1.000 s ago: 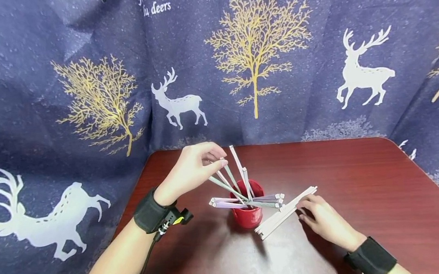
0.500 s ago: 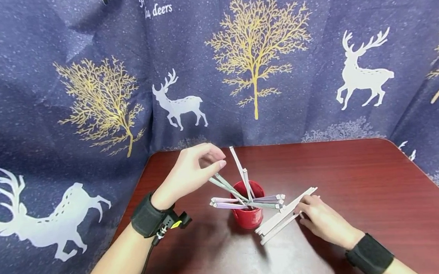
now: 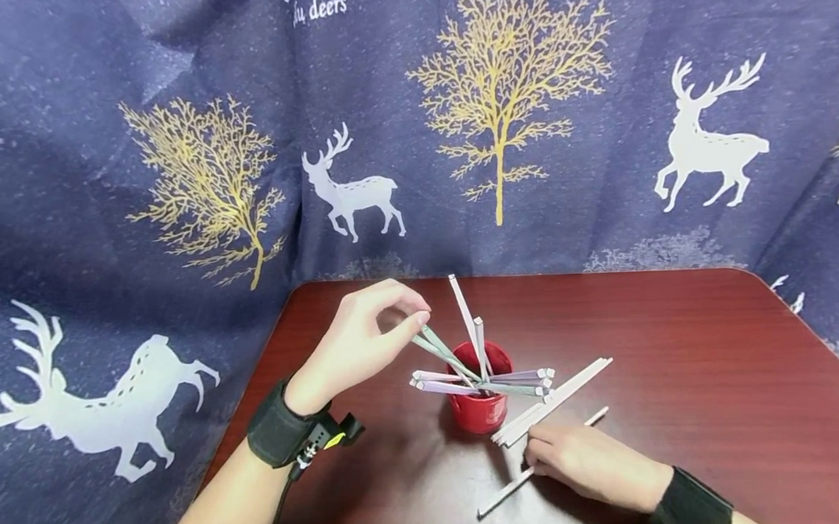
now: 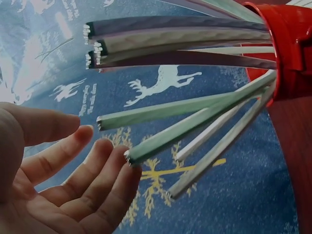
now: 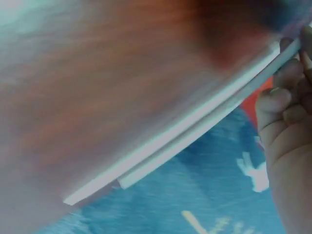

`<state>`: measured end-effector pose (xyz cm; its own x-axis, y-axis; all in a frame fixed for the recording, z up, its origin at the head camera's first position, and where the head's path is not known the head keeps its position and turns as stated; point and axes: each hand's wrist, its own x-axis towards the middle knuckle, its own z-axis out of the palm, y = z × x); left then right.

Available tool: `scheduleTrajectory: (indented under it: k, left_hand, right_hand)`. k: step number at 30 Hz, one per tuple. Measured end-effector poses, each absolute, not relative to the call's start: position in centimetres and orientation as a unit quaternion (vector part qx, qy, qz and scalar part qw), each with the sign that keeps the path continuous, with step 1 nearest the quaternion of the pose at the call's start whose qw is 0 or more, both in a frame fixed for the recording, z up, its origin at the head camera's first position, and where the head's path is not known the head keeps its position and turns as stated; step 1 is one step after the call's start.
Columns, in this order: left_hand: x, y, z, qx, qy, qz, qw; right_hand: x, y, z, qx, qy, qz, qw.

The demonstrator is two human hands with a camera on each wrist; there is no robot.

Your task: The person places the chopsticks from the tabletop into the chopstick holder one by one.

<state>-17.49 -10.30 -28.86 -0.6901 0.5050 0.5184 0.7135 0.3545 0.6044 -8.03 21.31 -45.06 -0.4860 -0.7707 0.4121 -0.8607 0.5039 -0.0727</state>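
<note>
A red cup [image 3: 479, 417] holds several long thin sticks, pale green, lilac and whitish, fanning out over its rim. My left hand [image 3: 366, 335] hovers at the upper ends of the green sticks [image 3: 446, 356]. In the left wrist view its fingers are spread and relaxed, fingertips close to a green stick's end [image 4: 161, 109], with none gripped. My right hand [image 3: 586, 459] pinches a white stick [image 3: 503, 496], which slants across the table under the fingers. In the right wrist view the fingers hold one end region of that stick [image 5: 170, 153].
Several other white sticks [image 3: 566, 394] lie together on the table, just right of the cup and beyond my right hand. The dark red wooden table [image 3: 711, 343] ends at a blue cloth backdrop [image 3: 584, 169] printed with deer and trees.
A green stick end between my left fingers earlier has slipped lower, out of them. My right hand has moved left and nearer me, drawing one white stick away from the others.
</note>
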Motion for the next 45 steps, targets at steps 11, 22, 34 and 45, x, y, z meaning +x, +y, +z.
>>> scheduleTrajectory:
  k: [11,22,34,45]
  left_hand:
    - [-16.8,-13.4,-29.8,-0.334,-0.813,-0.446,0.167]
    - [-16.9,-15.0,-34.6,-0.268,-0.829,-0.476,0.118]
    - [-18.1,-15.9,-37.9,-0.238,-0.851,-0.458,0.098]
    - [-18.7,-16.4,-39.3,-0.229,-0.856,-0.459,0.063]
  right_hand:
    - [-5.5,18.5,-31.3,0.55,-0.692,0.445,0.144]
    - [-10.7,21.0,-27.5,0.418,-0.608,0.637,0.224]
    - [-16.4,21.2,-35.9,0.286,-0.763,0.575,0.079]
    - [-17.1,20.6,-37.0,0.279,-0.791,0.537,0.087]
